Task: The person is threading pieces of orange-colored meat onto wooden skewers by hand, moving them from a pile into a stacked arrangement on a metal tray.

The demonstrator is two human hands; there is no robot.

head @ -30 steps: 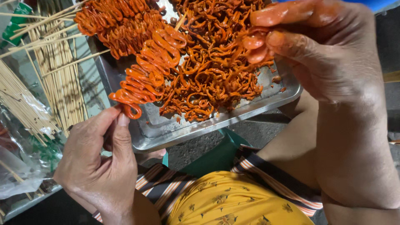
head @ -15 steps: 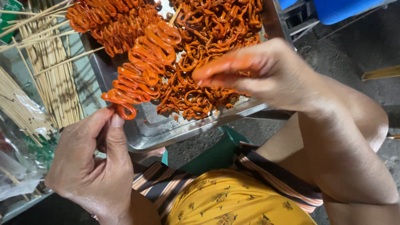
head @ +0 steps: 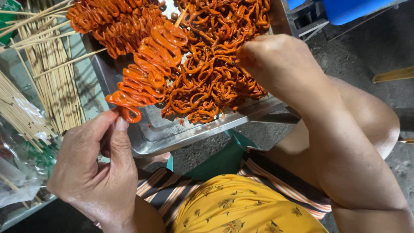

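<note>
My left hand pinches the lower end of a skewer threaded with folded orange-red meat strips, which slants up over a metal tray. The tray holds a heap of loose orange marinated strips. My right hand reaches down into the right side of that heap, fingers curled and hidden among the strips; whether it grips a piece I cannot tell. More filled skewers lie at the tray's upper left.
Bare bamboo sticks lie spread on the surface left of the tray, some in a clear plastic bag. My knees and patterned clothing are below. A blue plastic object stands at the upper right on dark ground.
My right hand has come down from the upper right, where it held a strip up, to the heap in the tray. The left hand keeps the skewer steady.
</note>
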